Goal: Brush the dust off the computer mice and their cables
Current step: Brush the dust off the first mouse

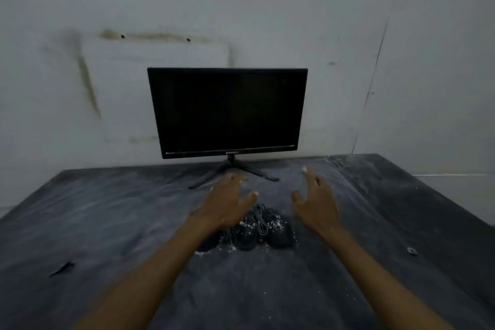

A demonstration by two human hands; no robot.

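Two black computer mice lie side by side on the dark table, speckled with white dust: one (245,234) on the left, the other (278,230) on the right. Their grey cables (261,218) are bundled between and over them. My left hand (227,202) hovers just above and left of the mice, its fingers spread and holding nothing. My right hand (316,199) floats to the right of the mice, also with spread fingers and nothing in it. More cable seems to lie under my left wrist, partly hidden.
A black monitor (227,112) on a thin tripod stand (233,170) stands behind the mice against a stained white wall. The dark table (107,222) is streaked with pale dust. A black scrap (63,268) lies front left, a small object (411,250) at right.
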